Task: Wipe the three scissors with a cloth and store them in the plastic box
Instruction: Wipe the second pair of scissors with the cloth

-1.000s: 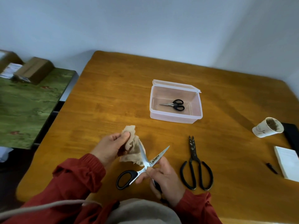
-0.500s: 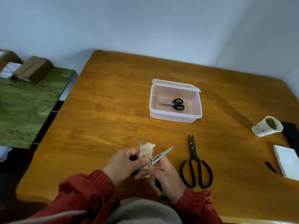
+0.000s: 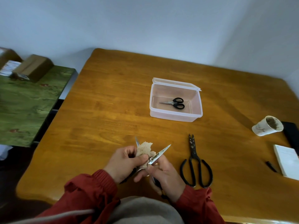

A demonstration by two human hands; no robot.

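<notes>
Down at the near edge of the orange-brown wooden table (image 3: 113, 102), the left hand (image 3: 124, 162) pinches a crumpled beige cloth (image 3: 144, 150) around one blade of the silver-bladed scissors (image 3: 161, 152), which are spread open. The right hand (image 3: 165, 173) has its fingers curled round their dark handle. Just to the right, the all-black iron scissors (image 3: 195, 162) lie flat, blades together. Farther off, the small black-handled scissors (image 3: 175, 103) lie inside the clear plastic box (image 3: 175, 118), its lid open.

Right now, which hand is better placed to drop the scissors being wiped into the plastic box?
Right, probably. The right hand grips the scissors near the handles, while the left hand pinches the cloth against a blade. The plastic box sits ahead, slightly toward the right side.
</notes>
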